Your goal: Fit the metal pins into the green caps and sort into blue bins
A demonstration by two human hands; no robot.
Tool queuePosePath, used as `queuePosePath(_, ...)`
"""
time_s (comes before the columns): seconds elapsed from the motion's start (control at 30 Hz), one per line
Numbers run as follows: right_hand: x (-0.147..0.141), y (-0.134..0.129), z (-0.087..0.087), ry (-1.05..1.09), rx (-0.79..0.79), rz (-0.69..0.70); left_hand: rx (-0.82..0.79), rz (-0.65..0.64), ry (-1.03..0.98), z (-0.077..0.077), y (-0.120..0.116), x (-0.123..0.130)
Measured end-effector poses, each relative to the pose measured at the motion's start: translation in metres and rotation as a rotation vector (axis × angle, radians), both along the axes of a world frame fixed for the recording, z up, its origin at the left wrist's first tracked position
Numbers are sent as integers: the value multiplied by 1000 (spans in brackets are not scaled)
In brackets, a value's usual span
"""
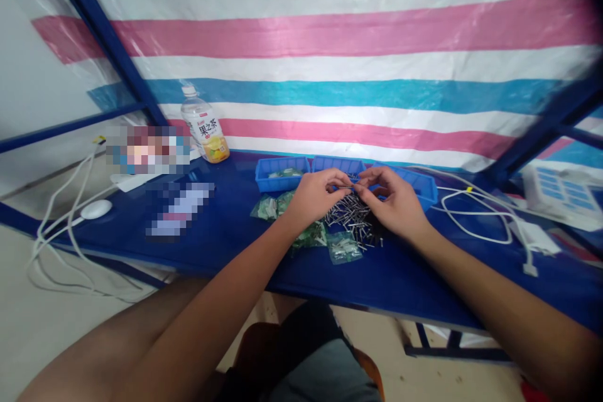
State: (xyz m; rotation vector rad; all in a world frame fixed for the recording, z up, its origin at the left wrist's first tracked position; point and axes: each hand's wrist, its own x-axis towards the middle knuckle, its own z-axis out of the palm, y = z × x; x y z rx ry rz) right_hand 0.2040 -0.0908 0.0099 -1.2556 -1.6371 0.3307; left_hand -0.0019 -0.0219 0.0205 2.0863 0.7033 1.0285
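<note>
My left hand [321, 193] and my right hand [392, 201] meet fingertip to fingertip above a pile of metal screws [351, 217]. Both are closed in a pinch around something small and thin, too blurred to name. Small green plastic bags [308, 235] lie left of the pile, and a clear greenish bag of small parts [345, 247] lies in front of it. Behind my hands stand blue bins: the left bin [269, 184] holds a bag, the middle bin [336, 163] is partly hidden by my fingers, and the right bin [428, 191] is partly behind my right hand.
A drink bottle [205, 125] stands at the back left of the blue table [226, 226]. White cables [475, 217] and a power strip [560, 191] lie at the right. More cables hang at the left, near a white round object [97, 210]. A striped sheet hangs behind.
</note>
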Motion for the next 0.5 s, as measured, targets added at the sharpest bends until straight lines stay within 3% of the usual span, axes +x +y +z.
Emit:
queuePosePath(0.17,-1,-2,5,-73,0,-9,41,10,61,3,-2,-2)
queuePosePath(0.5,5,4,-3,-30,-43,51,47,42,-18,8,-11,2)
